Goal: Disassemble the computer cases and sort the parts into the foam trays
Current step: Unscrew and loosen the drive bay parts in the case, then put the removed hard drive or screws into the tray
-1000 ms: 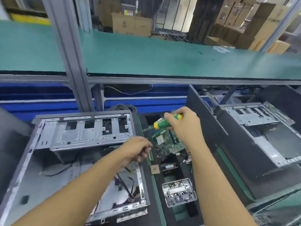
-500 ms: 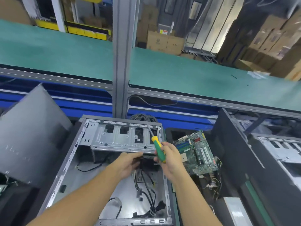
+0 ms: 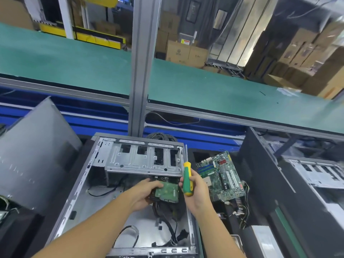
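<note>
Computer case (image 3: 87, 185) lies open on its side at 6 o'clock, close in front of the person, with its side wall off and its grey floor showing. Across its far end, toward 12 o'clock, sits a metal drive cage (image 3: 143, 161). Just under the near edge of that cage, the hard drive (image 3: 168, 192) is held above the case floor, green circuit board facing up.

The left hand (image 3: 145, 195) has it. The grip is closed over the drive's 9 o'clock edge, fingers curled across the top of the board, so the drive sticks out of the grip toward 3 o'clock. The right hand (image 3: 196, 196) is at the drive's 3 o'clock side, its grip wrapped around a green-and-yellow screwdriver (image 3: 186, 180) whose shaft points toward 12 o'clock past the cage's right end. Its fingertips are just beside the drive's right edge; whether they touch it I cannot tell.

Black cables (image 3: 168, 220) hang below the drive and trail over the case floor toward 6 o'clock. A bare motherboard (image 3: 223, 174) lies outside the case at 3 o'clock of the hands, just beside the case wall. A grey side panel (image 3: 37, 155) leans at 9 o'clock, and a second case (image 3: 314, 175) lies open far out at 3 o'clock. A green counter (image 3: 204, 86) runs across at 12 o'clock.
</note>
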A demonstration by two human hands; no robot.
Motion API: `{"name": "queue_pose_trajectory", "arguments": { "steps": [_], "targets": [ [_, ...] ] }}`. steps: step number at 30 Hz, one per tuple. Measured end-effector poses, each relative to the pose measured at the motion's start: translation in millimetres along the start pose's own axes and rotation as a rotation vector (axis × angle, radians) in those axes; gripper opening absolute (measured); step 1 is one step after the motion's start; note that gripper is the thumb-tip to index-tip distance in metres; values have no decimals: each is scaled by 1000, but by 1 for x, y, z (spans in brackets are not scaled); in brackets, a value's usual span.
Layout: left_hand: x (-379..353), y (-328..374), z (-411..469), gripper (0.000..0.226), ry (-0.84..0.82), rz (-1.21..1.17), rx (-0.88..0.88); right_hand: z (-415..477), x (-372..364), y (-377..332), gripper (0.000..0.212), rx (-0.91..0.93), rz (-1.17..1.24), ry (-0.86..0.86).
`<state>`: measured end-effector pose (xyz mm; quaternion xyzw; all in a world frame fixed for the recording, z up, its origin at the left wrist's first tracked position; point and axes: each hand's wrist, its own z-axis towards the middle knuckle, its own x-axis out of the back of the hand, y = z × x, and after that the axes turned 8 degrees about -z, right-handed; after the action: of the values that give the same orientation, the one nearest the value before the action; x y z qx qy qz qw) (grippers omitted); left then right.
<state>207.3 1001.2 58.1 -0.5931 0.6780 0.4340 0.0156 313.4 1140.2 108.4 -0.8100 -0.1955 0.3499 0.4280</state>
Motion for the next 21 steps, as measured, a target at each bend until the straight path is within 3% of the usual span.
{"name": "queue_pose_trajectory", "arguments": {
  "steps": [5, 9, 14, 18, 20, 21],
  "targets": [
    [22, 12, -22, 20, -32, 285, 213, 2, 4, 1, 43, -10, 53, -46],
    [45, 34, -51, 42, -198, 471, 318, 6, 7, 5, 38, 12, 31, -64],
    [57, 67, -87, 56, -402, 491, 183, 5, 3, 5, 36, 78, -129, -122],
    [44, 81, -99, 54, -396, 582, 15, -10, -5, -1, 6, 81, -430, -231],
    [35, 84, -98, 52, -379, 640, -23, -19, -3, -2, 33, 62, -596, -275],
    [31, 83, -95, 50, -375, 650, -23, -23, -2, -3, 36, 57, -617, -275]
  ]
}}
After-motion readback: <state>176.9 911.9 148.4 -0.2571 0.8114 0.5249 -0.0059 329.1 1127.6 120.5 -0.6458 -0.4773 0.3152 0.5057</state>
